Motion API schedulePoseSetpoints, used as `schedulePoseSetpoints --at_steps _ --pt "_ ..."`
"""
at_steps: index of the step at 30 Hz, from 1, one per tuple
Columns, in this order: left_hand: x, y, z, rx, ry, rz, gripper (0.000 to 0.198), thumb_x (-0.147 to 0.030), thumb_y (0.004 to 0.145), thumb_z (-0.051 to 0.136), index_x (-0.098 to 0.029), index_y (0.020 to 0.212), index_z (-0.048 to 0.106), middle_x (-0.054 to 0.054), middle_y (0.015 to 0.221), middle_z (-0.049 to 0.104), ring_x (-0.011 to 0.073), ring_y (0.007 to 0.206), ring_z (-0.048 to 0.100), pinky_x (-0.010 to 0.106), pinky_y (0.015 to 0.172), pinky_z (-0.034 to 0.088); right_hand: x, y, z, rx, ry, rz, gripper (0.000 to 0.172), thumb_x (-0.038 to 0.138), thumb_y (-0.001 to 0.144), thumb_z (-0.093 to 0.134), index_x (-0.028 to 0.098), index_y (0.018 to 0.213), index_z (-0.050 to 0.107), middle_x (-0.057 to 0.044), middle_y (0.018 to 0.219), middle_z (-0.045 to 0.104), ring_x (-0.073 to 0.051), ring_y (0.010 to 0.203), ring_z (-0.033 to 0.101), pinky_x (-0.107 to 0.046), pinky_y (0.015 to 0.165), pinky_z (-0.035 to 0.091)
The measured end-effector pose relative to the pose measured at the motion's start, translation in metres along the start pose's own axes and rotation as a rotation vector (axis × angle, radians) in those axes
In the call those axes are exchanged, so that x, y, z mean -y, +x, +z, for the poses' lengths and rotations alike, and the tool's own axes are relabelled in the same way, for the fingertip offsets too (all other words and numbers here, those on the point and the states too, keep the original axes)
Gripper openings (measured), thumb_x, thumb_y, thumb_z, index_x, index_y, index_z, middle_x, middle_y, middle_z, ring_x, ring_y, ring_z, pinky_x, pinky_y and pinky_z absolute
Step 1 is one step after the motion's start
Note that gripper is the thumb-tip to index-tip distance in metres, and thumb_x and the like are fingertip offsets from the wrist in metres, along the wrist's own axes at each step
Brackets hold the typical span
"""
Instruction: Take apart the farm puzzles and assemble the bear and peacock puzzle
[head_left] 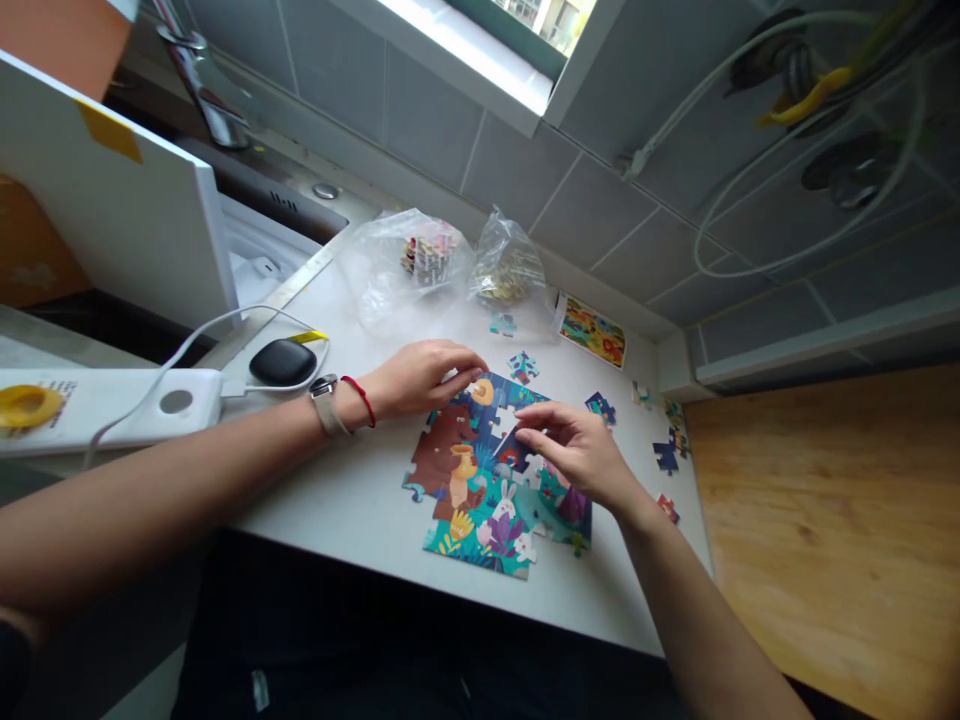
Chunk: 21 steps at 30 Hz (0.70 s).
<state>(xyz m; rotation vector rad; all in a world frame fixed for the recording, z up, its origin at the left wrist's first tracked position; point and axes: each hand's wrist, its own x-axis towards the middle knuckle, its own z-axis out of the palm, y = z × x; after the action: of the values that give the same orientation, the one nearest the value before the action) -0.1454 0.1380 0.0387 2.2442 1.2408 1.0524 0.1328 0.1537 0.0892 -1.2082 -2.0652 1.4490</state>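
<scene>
A partly joined jigsaw puzzle (461, 490) lies on the white counter, with a brown bear, a white rabbit and plants on it. My left hand (424, 375) rests at its upper left edge, fingers stretched out and the fingertips at the border. Over the upper middle, my right hand (577, 450) pinches a dark puzzle piece (511, 450), tilted so its pale edge shows. White counter shows through a gap (504, 420) by the fingertips. A loose blue-green piece (523, 367) lies just above the puzzle, and another dark piece (601, 408) sits beyond my right hand.
Two clear plastic bags (420, 260) with puzzle pieces stand by the tiled wall. A picture card (592, 330) lies near them. Several loose pieces (665, 457) are along the right edge. To the left are a black round device (283, 363), a white cable and a power strip (112, 405).
</scene>
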Motion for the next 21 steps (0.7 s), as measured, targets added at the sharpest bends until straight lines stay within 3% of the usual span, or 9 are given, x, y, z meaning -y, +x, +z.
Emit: schedulePoseSetpoints --at_steps 4,8,10,13,17,19,21 --pt "-0.002 0.001 -0.003 -0.111 -0.072 -0.124 0.036 -0.034 0.11 0.041 -0.016 0.123 0.069 0.007 0.1 0.079 0.0194 0.093 0.074 0.032 0.087 0.056 0.012 0.043 0.047 0.098 -0.053 -0.104 0.021 0.036 0.091 0.074 0.02 0.105 0.078 -0.006 0.099 0.082 -0.021 0.085 0.077 -0.035 0.08 0.064" --pt "0.005 0.005 -0.011 -0.21 -0.136 -0.269 0.036 -0.031 0.111 0.037 -0.016 0.128 0.064 0.005 0.097 0.079 0.0172 0.088 0.074 0.03 0.085 0.056 0.018 0.074 0.061 0.039 -0.27 -0.301 0.018 0.029 0.096 0.068 0.022 0.11 0.077 -0.008 0.113 0.081 -0.024 0.104 0.076 -0.042 0.098 0.06" --pt "0.009 0.006 -0.014 -0.138 -0.029 -0.29 0.031 -0.023 0.108 0.041 -0.015 0.127 0.065 0.008 0.103 0.078 0.0197 0.094 0.074 0.033 0.088 0.056 0.017 0.076 0.057 -0.06 -0.378 -0.378 0.017 0.028 0.099 0.065 0.023 0.11 0.077 -0.009 0.115 0.079 -0.026 0.11 0.073 -0.045 0.103 0.057" --pt "0.007 0.005 -0.019 0.091 0.235 -0.274 0.027 -0.019 0.104 0.048 -0.014 0.121 0.069 0.012 0.11 0.076 0.0271 0.104 0.071 0.04 0.091 0.056 0.008 0.06 0.047 -0.135 -0.423 -0.376 0.016 0.027 0.101 0.062 0.024 0.11 0.076 -0.008 0.11 0.079 -0.025 0.104 0.074 -0.043 0.097 0.059" --pt "-0.011 -0.001 -0.034 0.348 0.435 -0.331 0.024 -0.032 0.105 0.054 -0.016 0.11 0.071 0.012 0.103 0.071 0.0285 0.091 0.07 0.04 0.078 0.057 -0.008 0.021 0.041 -0.133 -0.457 -0.418 0.018 0.021 0.101 0.063 0.024 0.115 0.074 -0.007 0.11 0.078 -0.025 0.106 0.072 -0.045 0.096 0.059" --pt "-0.02 -0.009 -0.04 0.404 0.472 -0.307 0.023 -0.034 0.102 0.062 -0.016 0.113 0.07 0.012 0.104 0.069 0.0279 0.09 0.069 0.041 0.078 0.058 -0.017 0.005 0.044 -0.145 -0.485 -0.46 0.022 0.016 0.099 0.064 0.025 0.118 0.072 -0.008 0.114 0.076 -0.026 0.11 0.07 -0.048 0.099 0.058" --pt "-0.023 -0.02 -0.044 0.407 0.457 -0.247 0.035 -0.038 0.096 0.072 -0.017 0.124 0.067 0.012 0.115 0.068 0.0299 0.102 0.068 0.044 0.088 0.058 -0.024 -0.005 0.048 -0.177 -0.514 -0.506 0.027 0.011 0.097 0.065 0.023 0.12 0.072 -0.011 0.122 0.074 -0.028 0.119 0.067 -0.052 0.103 0.056"
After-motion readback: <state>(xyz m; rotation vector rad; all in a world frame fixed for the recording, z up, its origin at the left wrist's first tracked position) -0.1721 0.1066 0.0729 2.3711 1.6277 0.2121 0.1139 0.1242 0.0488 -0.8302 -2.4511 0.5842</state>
